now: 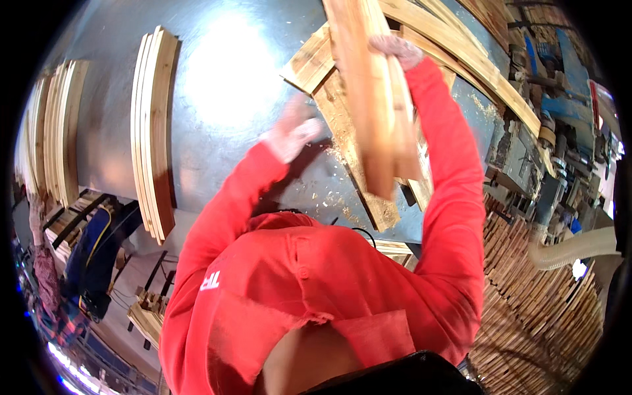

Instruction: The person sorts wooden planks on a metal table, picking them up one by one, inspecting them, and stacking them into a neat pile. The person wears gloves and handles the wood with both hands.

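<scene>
My right hand (400, 51), in a pale glove, grips the edge of a few long wooden boards (368, 99). They are raised above the metal table and blurred by motion. My left hand (293, 131), also gloved and smeared, is held over the table to the left of the boards. Its fingers look spread and nothing is in them. Under the raised boards, other planks (345, 141) lie crosswise on the table, with sawdust and shavings around them.
On the metal table (224, 164), a narrow stack of boards (153, 131) stands to the left, with more stacks (62, 131) beyond it. Long planks (461, 52) lie at the far right. A machine with a flexible hose (573, 250) and piled timber (533, 316) are on the right. Another person (49, 283) is at the left.
</scene>
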{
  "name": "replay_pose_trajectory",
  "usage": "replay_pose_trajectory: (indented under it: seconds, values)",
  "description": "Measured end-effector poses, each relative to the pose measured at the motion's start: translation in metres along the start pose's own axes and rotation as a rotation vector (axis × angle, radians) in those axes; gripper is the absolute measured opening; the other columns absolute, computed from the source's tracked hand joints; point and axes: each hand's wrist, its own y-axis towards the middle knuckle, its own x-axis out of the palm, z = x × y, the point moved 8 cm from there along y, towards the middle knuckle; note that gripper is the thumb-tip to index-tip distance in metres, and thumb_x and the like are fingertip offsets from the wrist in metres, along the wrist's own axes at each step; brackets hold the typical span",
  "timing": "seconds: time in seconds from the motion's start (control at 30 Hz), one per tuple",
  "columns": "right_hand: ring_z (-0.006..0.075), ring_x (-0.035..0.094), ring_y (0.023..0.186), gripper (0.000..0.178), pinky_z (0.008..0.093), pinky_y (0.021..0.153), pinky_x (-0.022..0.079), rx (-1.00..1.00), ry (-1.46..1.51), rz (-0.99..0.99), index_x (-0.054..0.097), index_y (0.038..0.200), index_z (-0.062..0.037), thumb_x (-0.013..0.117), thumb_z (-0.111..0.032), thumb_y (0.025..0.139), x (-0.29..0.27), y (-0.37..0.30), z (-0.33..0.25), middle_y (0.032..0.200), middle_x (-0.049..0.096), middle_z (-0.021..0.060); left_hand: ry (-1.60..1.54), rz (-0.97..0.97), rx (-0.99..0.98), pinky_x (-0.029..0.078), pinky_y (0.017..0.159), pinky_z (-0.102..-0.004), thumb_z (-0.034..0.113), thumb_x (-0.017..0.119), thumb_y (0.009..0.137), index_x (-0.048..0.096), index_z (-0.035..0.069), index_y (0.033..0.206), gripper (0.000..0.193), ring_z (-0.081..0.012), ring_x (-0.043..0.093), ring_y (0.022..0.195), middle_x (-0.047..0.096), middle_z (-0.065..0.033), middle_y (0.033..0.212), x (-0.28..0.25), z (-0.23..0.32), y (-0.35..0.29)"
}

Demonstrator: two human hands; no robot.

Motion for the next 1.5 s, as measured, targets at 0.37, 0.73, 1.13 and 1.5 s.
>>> replay_pose_trajectory:
  seconds: [0.37,0.73,1.13,1.5]
  values:
    - [0.0331,0.048,0.119,0.071,0.0386,0.102,0.037,0.561,-0.025,0.318,0.046,0.134,-0.002,0.042,-0.057,0.089,0.12,0.088,-0.044,0.13,0.051,0.021,0.06,0.386,-0.251,0.043,0.094,-0.0309,0.031,0.07,0.084,0.048,-0.005,0.127,0.06,-0.0156,0.055,0.104,0.062,-0.01,0.112,-0.109,-0.008,-0.003]
    - [0.0345,0.035,0.134,0.092,0.0407,0.109,0.031,0.353,-0.702,0.454,0.03,0.145,-0.0095,0.058,-0.065,0.077,0.029,0.098,-0.064,0.147,0.033,0.0203,0.879,0.422,-0.381,0.047,0.088,-0.0423,0.028,0.066,0.077,0.044,0.004,0.129,0.062,-0.0374,0.06,0.1,0.062,-0.0215,0.109,-0.137,0.04,-0.056]
    - [0.0392,0.047,0.121,0.092,0.0439,0.098,0.042,0.804,-1.13,-0.099,0.03,0.145,-0.02,0.078,-0.032,0.068,-0.096,0.105,0.058,0.135,0.046,0.0201,1.488,0.805,-0.547,0.036,0.1,-0.0477,0.039,0.079,0.062,0.025,0.014,0.143,0.101,-0.0362,0.044,0.124,0.037,-0.0181,0.141,-0.29,0.079,-0.14]
    - [0.0197,0.061,0.091,0.06,0.0364,0.081,0.051,0.523,0.13,-0.225,0.047,0.129,-0.0007,0.07,-0.028,0.08,-0.092,0.121,0.119,0.107,0.063,0.0088,0.936,0.632,0.247,0.042,0.102,-0.0386,0.025,0.075,0.072,0.037,-0.001,0.137,0.081,-0.0364,0.051,0.119,0.046,-0.0242,0.132,-0.162,0.098,-0.086]
